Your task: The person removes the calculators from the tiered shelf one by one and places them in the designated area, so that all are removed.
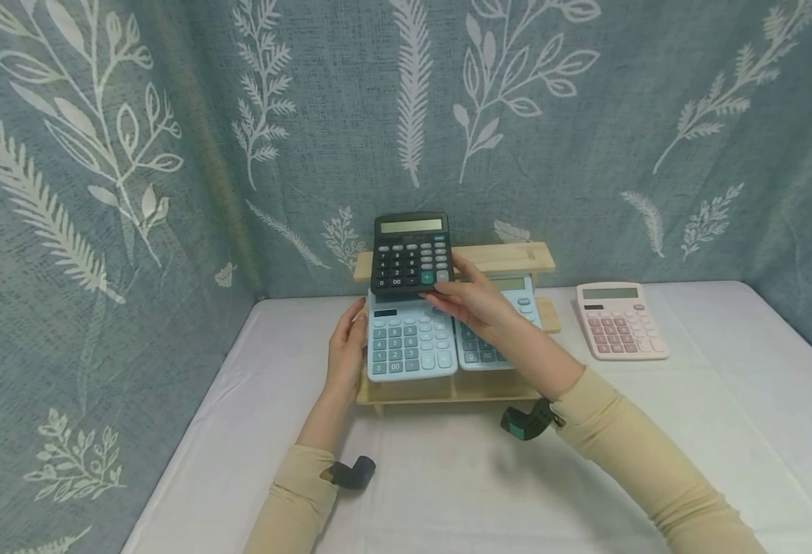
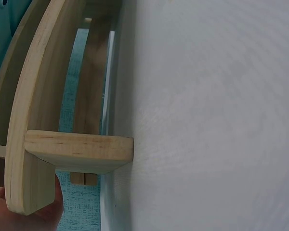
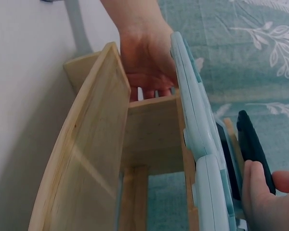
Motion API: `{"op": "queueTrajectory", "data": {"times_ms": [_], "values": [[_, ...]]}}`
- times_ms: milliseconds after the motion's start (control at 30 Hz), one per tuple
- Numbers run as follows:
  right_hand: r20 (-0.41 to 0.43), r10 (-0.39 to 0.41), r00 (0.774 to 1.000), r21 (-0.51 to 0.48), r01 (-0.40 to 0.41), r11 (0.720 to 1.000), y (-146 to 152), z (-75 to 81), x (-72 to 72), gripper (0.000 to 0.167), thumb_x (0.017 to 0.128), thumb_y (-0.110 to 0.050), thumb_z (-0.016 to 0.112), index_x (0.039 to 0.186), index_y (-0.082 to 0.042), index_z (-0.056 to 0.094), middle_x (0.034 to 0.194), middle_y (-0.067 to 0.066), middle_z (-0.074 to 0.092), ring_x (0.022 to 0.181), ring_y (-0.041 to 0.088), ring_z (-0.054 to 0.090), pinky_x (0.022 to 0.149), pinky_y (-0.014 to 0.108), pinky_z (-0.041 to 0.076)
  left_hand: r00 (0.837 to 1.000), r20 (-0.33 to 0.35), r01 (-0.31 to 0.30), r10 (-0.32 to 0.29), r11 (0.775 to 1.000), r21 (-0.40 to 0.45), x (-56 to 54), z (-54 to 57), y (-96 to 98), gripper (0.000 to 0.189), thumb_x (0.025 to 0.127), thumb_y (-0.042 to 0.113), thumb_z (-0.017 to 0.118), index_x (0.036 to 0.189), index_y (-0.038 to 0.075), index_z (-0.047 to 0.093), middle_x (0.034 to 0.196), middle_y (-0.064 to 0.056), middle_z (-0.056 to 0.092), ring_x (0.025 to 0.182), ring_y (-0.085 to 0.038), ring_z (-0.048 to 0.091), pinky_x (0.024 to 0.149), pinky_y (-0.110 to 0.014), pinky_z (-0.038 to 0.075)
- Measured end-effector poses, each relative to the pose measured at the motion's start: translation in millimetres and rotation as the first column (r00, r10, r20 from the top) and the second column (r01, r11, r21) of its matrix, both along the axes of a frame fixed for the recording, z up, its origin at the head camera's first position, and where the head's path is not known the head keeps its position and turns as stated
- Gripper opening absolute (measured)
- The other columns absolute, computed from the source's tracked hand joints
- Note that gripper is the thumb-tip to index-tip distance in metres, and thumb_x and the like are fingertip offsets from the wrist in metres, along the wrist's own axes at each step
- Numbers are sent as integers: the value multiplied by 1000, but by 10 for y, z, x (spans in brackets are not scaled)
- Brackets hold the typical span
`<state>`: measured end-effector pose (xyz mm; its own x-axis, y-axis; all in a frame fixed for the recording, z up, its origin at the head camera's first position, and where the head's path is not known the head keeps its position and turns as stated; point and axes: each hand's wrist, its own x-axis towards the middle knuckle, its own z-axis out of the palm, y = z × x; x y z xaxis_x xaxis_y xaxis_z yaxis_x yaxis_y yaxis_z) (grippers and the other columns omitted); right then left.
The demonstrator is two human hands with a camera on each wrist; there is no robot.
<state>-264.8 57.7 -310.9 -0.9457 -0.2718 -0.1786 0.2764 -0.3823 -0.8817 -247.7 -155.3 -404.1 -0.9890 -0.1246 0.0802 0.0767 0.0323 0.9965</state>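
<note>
A black desk calculator (image 1: 411, 261) tilts upright at the top left of a wooden rack (image 1: 440, 396), its screen facing me. My right hand (image 1: 482, 304) pinches its lower right corner, thumb in front; the right wrist view shows the fingers (image 3: 257, 192) on the calculator's edge. Below it a light blue calculator (image 1: 412, 350) leans on the rack, and a second light blue calculator (image 1: 478, 346) stands at its right, partly hidden by my right hand and forearm. My left hand (image 1: 345, 346) grips the rack's left side, with its fingertips partly hidden by wood.
A pink calculator (image 1: 623, 331) lies on the white table (image 1: 433, 477) right of the rack. A blue-grey curtain (image 1: 350, 138) with white leaf prints hangs close behind. The rack's upper board (image 1: 506, 256) shows behind the calculators.
</note>
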Motion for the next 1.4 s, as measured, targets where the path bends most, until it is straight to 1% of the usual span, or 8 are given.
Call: {"op": "queueTrajectory", "data": {"times_ms": [133,267,500,767,933,1100,1267,1400], "values": [[12,-4,1000,-10,4,1000,20,-3,7,76,96,10,49,156,-24,19,139,20,45,119,32,56,90,24,52,1000,4,-6,6,1000,-5,9,7,3,46,106,33,40,150,17,39,149,-7,42,132,-23,42,105,-42,41],[19,-2,1000,-15,2,1000,58,-5,27,75,96,9,48,157,-24,19,140,20,43,122,32,54,91,25,51,1000,10,-5,5,1000,-11,6,4,9,47,106,34,39,150,18,38,149,-7,41,132,-24,42,105,-43,41],[17,-6,1000,-6,6,1000,127,-1,84,74,97,8,48,157,-25,19,141,19,42,120,31,55,92,26,51,1000,8,-11,11,1000,1,6,5,13,46,106,32,40,150,18,39,146,-8,44,129,-24,44,104,-42,42],[24,-16,1000,-12,17,1000,222,-16,147,74,96,8,50,156,-26,22,140,20,42,109,26,61,92,27,51,1000,8,-14,14,1000,1,14,-1,16,46,106,32,41,150,17,39,143,-8,47,126,-23,47,103,-41,43],[38,-5,999,-52,7,999,284,-7,195,75,97,8,48,157,-25,20,142,21,40,117,30,57,94,27,50,1000,6,-16,16,1000,-4,12,-1,16,46,106,33,40,150,17,39,144,-8,46,126,-23,46,103,-41,42],[47,-5,999,-61,7,998,341,-4,240,75,96,9,47,157,-25,20,145,21,38,125,32,51,94,28,50,1000,8,-16,16,1000,1,21,9,14,45,106,32,40,149,18,40,143,-8,47,126,-22,46,103,-40,43],[62,-9,998,-72,14,997,400,-8,278,75,97,9,46,156,-27,20,145,20,38,121,30,53,94,28,50,1000,9,-19,19,1000,3,22,5,19,44,106,30,40,149,18,41,144,-8,46,126,-22,46,103,-40,42],[52,0,999,-94,5,996,449,-23,302,75,97,10,43,157,-26,18,146,21,35,120,28,53,96,29,49,1000,12,-20,20,1000,2,17,8,18,44,106,30,40,149,19,40,145,-7,46,127,-22,46,103,-40,42]]}}
